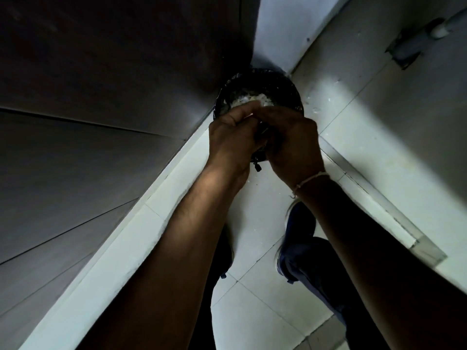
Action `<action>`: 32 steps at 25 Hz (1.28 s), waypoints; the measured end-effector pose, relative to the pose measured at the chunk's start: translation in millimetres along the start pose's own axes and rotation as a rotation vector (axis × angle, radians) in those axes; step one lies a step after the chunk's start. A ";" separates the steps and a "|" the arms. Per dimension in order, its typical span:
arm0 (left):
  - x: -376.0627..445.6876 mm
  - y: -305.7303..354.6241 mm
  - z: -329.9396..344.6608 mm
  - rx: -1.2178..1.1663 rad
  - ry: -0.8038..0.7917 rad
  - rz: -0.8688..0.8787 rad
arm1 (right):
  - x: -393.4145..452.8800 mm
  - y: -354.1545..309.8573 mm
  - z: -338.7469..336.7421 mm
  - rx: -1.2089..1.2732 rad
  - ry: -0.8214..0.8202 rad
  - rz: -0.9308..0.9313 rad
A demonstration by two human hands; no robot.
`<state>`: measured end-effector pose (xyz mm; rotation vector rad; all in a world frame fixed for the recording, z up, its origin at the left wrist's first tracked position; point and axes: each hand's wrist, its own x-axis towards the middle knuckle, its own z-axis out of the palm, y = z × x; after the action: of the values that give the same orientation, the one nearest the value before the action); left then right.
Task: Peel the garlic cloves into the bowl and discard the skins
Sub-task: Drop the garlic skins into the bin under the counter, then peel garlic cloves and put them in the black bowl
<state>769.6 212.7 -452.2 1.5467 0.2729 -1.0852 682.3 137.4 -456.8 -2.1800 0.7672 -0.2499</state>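
A black round bin [280, 83] stands on the floor in a corner, with a heap of white garlic skins [243, 101] inside. My left hand [231, 138] and my right hand [293, 145] are pressed together just above the bin's near rim, fingers curled. Between them they hold a small dark object [260, 151] with a little tag hanging under it; what it is cannot be made out. No garlic clove or bowl is visible.
Dark panels [101, 97] with a white skirting fill the left. Loose skin flakes [316, 109] lie on the pale tiled floor right of the bin. My blue shoe [299, 223] stands below the hands. A metal threshold strip [379, 210] runs diagonally at right.
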 end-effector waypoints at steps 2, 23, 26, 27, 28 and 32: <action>-14.2 6.0 -2.7 0.109 0.051 0.103 | -3.5 -2.4 -16.4 -0.052 0.027 -0.015; -398.5 210.1 59.7 1.029 -0.335 0.732 | -201.1 -276.9 -335.4 -0.156 0.255 0.173; -447.5 224.6 97.1 1.066 -0.566 0.886 | -249.1 -303.4 -373.2 -0.176 0.453 0.245; -461.1 226.1 111.4 1.091 -0.643 0.941 | -266.2 -309.4 -385.3 -0.191 0.521 0.269; -474.6 225.8 124.7 1.119 -0.716 0.993 | -283.7 -313.6 -395.8 -0.207 0.588 0.296; -530.4 204.0 182.3 1.192 -1.064 1.130 | -364.6 -312.1 -430.9 -0.271 0.873 0.427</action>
<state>535.5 194.1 96.5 1.3734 -2.0193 -0.9170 353.1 243.6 87.7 -2.0393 1.8029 -0.9469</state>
